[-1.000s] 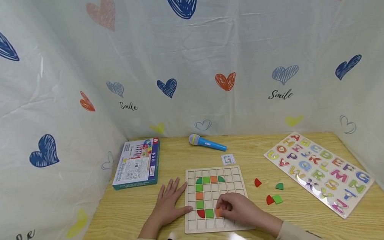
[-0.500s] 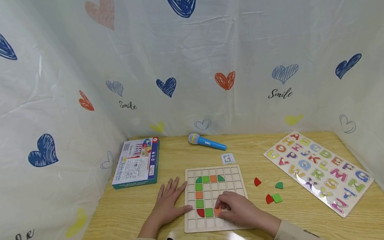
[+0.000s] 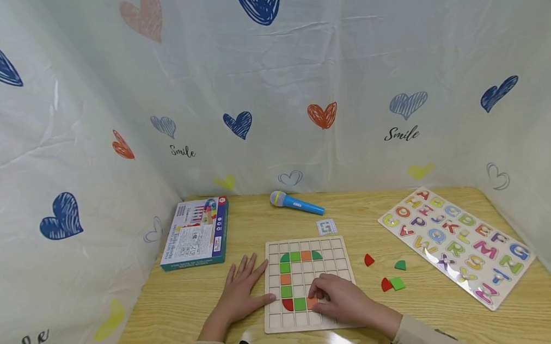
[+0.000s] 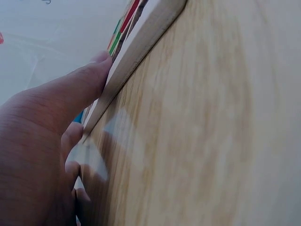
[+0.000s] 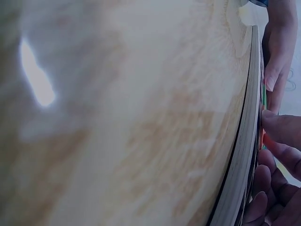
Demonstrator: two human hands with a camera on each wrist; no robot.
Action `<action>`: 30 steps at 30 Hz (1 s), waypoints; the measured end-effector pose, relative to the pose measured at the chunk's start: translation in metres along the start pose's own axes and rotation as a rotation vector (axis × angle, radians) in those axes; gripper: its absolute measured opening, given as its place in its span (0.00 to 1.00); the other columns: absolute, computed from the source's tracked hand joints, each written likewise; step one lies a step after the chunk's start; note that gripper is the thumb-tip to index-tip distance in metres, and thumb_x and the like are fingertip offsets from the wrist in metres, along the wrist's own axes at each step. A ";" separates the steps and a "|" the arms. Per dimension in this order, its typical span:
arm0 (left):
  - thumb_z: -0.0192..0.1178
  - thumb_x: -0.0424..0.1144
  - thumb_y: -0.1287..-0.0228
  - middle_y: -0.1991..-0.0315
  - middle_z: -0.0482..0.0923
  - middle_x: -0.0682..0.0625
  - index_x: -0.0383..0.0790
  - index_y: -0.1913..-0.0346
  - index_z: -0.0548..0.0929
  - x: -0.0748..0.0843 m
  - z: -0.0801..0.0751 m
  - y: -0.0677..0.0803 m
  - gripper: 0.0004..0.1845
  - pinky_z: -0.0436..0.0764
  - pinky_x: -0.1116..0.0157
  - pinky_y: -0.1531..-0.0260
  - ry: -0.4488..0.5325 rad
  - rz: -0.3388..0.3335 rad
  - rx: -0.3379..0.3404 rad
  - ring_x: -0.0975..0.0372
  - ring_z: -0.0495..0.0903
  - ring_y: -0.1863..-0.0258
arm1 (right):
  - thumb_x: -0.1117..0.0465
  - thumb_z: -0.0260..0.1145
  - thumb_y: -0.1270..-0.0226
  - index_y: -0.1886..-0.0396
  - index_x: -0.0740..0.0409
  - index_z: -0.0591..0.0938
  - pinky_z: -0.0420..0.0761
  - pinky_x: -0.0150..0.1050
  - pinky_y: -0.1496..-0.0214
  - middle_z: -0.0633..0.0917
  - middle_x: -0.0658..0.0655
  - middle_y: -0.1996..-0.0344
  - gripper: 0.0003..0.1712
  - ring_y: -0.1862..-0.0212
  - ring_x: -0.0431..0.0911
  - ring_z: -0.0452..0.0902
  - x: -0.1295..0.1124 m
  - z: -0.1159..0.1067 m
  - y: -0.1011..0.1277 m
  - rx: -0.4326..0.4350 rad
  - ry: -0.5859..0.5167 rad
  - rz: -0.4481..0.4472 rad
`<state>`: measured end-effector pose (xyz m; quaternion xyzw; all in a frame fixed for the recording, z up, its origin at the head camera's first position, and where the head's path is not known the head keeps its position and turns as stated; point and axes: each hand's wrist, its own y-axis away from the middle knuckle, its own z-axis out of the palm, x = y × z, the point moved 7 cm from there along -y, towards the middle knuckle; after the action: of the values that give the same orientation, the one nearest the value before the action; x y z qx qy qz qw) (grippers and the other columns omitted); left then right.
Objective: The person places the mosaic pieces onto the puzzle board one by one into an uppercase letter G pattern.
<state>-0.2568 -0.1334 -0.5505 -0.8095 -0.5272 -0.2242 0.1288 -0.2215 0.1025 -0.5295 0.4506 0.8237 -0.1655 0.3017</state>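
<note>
A wooden grid board [image 3: 332, 250] lies at the table's front middle, with green, orange and red tiles set in a C shape. My right hand [image 3: 335, 297] rests on the board's lower rows. Its curled fingertips pinch an orange tile [image 3: 312, 303] beside a green one [image 3: 299, 304]. My left hand [image 3: 244, 291] lies flat on the table with fingers spread, its thumb touching the board's left edge [image 4: 141, 52]. In the right wrist view, fingers [image 5: 282, 139] sit over the board's rim [image 5: 242, 160].
Loose red and green pieces [image 3: 392, 284] lie to the right of the board, with more [image 3: 369, 260] behind them. An alphabet puzzle [image 3: 456, 246] lies at the far right. A boxed set [image 3: 196, 232], a blue microphone [image 3: 297, 205] and a small card [image 3: 327, 227] lie behind. Curtain walls enclose the table.
The right hand's fingers have shifted very slightly over the orange tile. The left hand has stayed in place.
</note>
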 end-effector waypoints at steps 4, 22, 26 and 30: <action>0.62 0.69 0.38 0.18 0.46 0.44 0.53 0.20 0.62 0.000 0.000 0.000 0.47 0.32 0.43 0.24 0.002 0.000 0.002 0.47 0.39 0.19 | 0.54 0.73 0.35 0.62 0.42 0.82 0.72 0.30 0.64 0.75 0.39 0.70 0.07 0.67 0.34 0.69 0.000 0.000 -0.001 0.007 0.004 -0.006; 0.63 0.68 0.39 0.18 0.48 0.42 0.50 0.20 0.62 0.001 -0.001 0.000 0.48 0.36 0.41 0.24 -0.001 0.025 0.020 0.45 0.41 0.19 | 0.61 0.70 0.30 0.57 0.50 0.84 0.74 0.31 0.68 0.78 0.42 0.68 0.04 0.68 0.35 0.70 0.038 -0.050 0.030 0.109 -0.071 0.073; 0.62 0.70 0.39 0.18 0.46 0.45 0.53 0.20 0.61 -0.001 0.000 0.000 0.49 0.34 0.43 0.23 -0.013 0.006 0.004 0.48 0.39 0.19 | 0.61 0.70 0.30 0.56 0.52 0.85 0.75 0.32 0.68 0.79 0.42 0.69 0.06 0.68 0.33 0.71 0.061 -0.068 0.043 0.158 -0.032 0.108; 0.61 0.71 0.39 0.18 0.46 0.45 0.54 0.20 0.62 -0.002 0.002 -0.002 0.48 0.34 0.43 0.23 -0.019 -0.002 -0.001 0.48 0.39 0.19 | 0.63 0.70 0.31 0.55 0.53 0.86 0.77 0.32 0.66 0.79 0.42 0.68 0.07 0.67 0.33 0.72 0.083 -0.087 0.056 0.211 -0.005 0.159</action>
<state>-0.2586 -0.1338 -0.5534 -0.8111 -0.5292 -0.2166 0.1231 -0.2385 0.2331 -0.5165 0.5433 0.7627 -0.2277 0.2668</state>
